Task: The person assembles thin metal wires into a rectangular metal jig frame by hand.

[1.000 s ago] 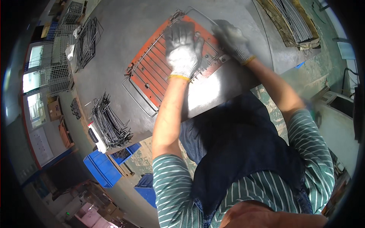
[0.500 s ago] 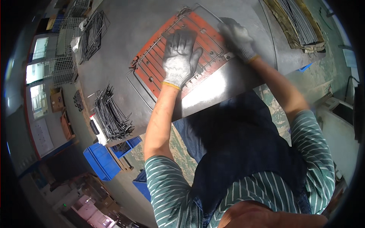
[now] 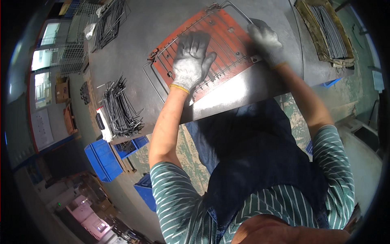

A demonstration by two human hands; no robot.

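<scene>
Red plate [image 3: 233, 42] is lying askew on the grey bench [image 3: 134, 49], upper middle of the frame, and is carrying a wire rack [image 3: 219, 55] across its face. Small fittings are standing along the plate's edges, probably keeping the wires in line.

Left hand [image 3: 190, 59], gloved, is lying over the rack's left part: fingers extended, thumb out to the side, closing on nothing. Judgement: the flat palm is steadying the wires against the plate.

Right hand [image 3: 266, 40], also gloved, is blurring at the plate's right edge, its fingertips meeting the end of a bent wire loop [image 3: 241, 12]. Cannot tell how far it is open, or whether it is gripping the loop. Second loop [image 3: 153, 84] is projecting past the plate's left side.

Surroundings: bent rods [image 3: 120, 110] are lying bunched at the bench's left edge; straight rods [image 3: 329, 32] are lying lengthwise in a worn carton [image 3: 310, 30], upper right. Both are sitting outward of the plate, presumably for easy reach.
</scene>
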